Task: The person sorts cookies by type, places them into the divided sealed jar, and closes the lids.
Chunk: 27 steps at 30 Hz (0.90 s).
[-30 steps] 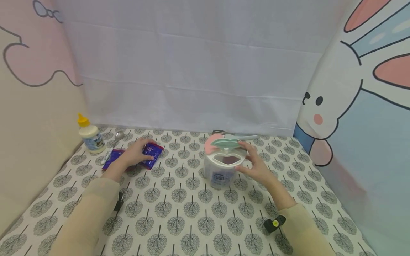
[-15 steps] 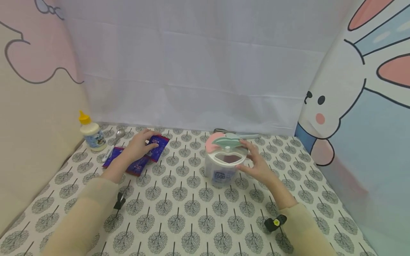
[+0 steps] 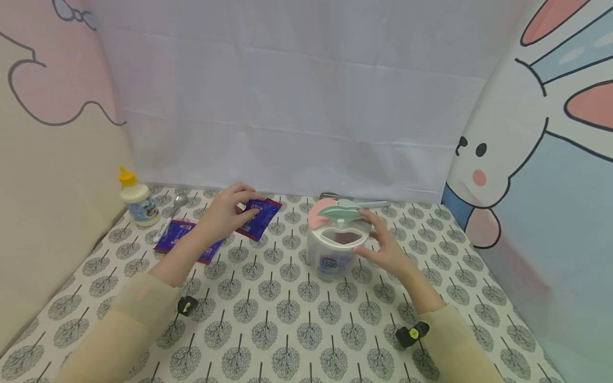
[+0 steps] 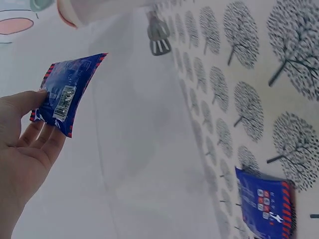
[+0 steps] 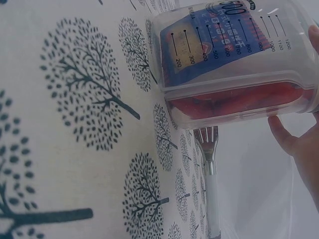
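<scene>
My left hand pinches a small blue packet with red striped ends between thumb and fingers, raised off the table; its barcode shows in the left wrist view. My right hand holds a clear plastic storage container at its right side, thumb near the front rim and fingers by the raised green flap. Beneath that flap the lid has an open hole, while a pink flap sits beside it. Through the container's wall in the right wrist view, a blue packet and something red show.
More blue packets lie on the tree-print tablecloth at left. Behind them are a spoon and a white bottle with a yellow cap. A white-handled fork and a slotted utensil lie behind the container.
My left hand has lifted one blue packet from the others and carried it right, toward the container. My right hand and the container have stayed in place.
</scene>
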### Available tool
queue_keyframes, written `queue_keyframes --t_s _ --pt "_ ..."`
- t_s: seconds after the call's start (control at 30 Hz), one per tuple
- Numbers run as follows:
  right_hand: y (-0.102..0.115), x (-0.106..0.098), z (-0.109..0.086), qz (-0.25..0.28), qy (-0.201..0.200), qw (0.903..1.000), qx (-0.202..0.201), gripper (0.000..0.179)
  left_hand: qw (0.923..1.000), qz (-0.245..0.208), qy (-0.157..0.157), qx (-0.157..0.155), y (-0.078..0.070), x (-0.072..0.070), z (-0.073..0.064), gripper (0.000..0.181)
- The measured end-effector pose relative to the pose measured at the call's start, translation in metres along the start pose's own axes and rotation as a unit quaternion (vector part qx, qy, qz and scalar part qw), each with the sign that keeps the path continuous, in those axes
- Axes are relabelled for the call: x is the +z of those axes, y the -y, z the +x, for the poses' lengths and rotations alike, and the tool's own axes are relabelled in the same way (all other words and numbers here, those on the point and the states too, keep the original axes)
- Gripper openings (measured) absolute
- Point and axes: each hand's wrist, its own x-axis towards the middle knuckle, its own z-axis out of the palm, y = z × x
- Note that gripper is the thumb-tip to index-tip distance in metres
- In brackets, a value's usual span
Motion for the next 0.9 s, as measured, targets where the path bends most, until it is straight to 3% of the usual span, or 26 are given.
queue_keyframes --t_s 0.27,0.43,0.7,0.9 --pt "0.0 -0.001 0.001 -0.003 0.0 1.0 -0.009 0.082 0.9983 -0.049 -0.004 0.033 -0.048 -0.003 0.012 0.012" --pt "-0.002 -0.001 0.002 -0.003 -0.003 0.9998 -0.022 0.082 0.9933 -0.111 -0.01 0.029 -0.075 0.002 0.023 0.017" --pt "-0.002 0.0 0.003 0.009 -0.003 0.9996 -0.028 0.082 0.9791 -0.198 -0.007 0.045 -0.1 0.03 0.04 0.022" --pt "-0.002 0.001 0.001 -0.001 0.0 0.9998 -0.02 0.081 0.9621 -0.253 -0.047 0.091 -0.111 0.054 0.051 0.026"
